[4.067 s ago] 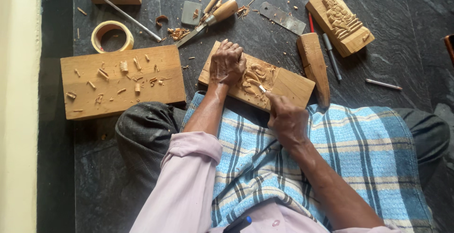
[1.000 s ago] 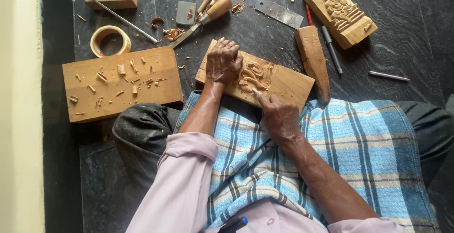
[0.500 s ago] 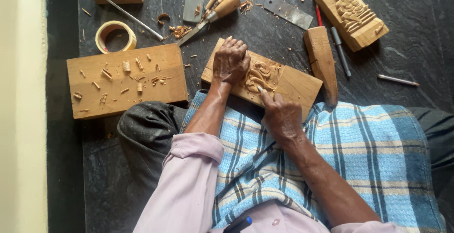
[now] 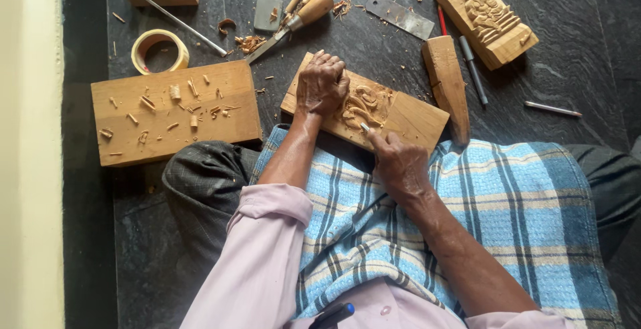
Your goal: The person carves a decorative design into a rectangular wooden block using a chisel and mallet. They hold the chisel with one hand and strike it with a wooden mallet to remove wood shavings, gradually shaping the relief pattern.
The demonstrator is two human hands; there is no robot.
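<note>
Left hand point(image 4: 322, 83) fisted, knuckles down on the carved wood block point(image 4: 400, 112), pinning its left end. Right hand point(image 4: 399, 163) closed on a small chisel point(image 4: 365, 128), tip at the relief's lower edge. Block lies tilted on the dark stone floor point(image 4: 574, 69), near edge touching the blue checked cloth point(image 4: 521, 209) over the lap. Tight around it: wooden wedge point(image 4: 446, 82) just off the right end, plain board point(image 4: 175, 112) with shavings to the left, wooden-handled chisel point(image 4: 294, 22) above. Open floor only far right, past the pencil point(image 4: 552, 108).
</note>
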